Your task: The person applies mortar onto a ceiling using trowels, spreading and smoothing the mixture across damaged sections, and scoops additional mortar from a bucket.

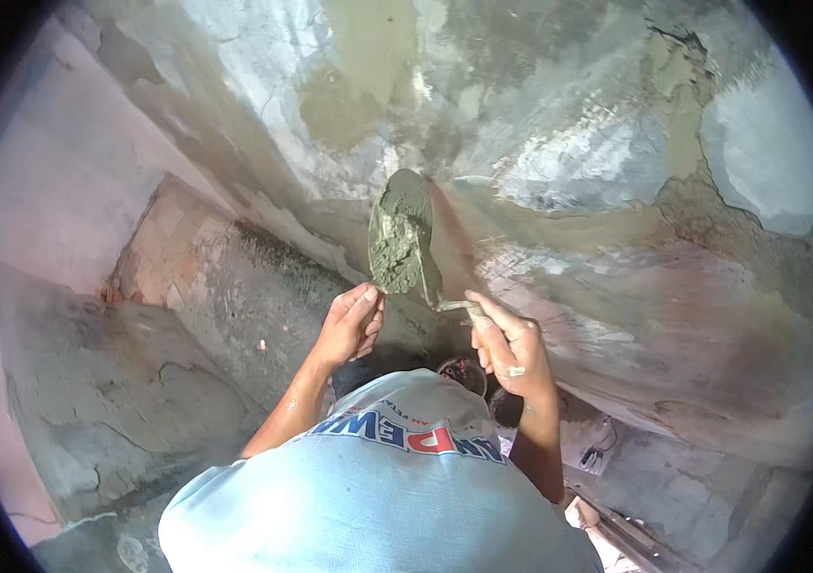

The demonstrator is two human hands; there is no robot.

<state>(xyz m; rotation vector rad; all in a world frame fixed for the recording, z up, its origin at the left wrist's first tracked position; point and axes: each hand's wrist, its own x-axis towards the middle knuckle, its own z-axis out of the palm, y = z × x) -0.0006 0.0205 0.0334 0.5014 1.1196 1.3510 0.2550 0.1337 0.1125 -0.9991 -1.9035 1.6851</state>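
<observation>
Fingers of my right hand [511, 346] clamp the trowel [404, 239]; left hand [351, 325] curls loosely under its mortar. Best pressed flat against the wall [616, 191].

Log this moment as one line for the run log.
right hand: grips trowel | trowel: loaded with wet mortar, at wall | left hand: touching blade's lower edge

Rough patched wall [616, 143] with grey and reddish stains, cracked cement floor [120, 401], worn brick patch [172, 248] at left

Grey wet mortar [397, 239], mottled grey-brown wall [616, 143], light blue shirt [368, 497]
</observation>
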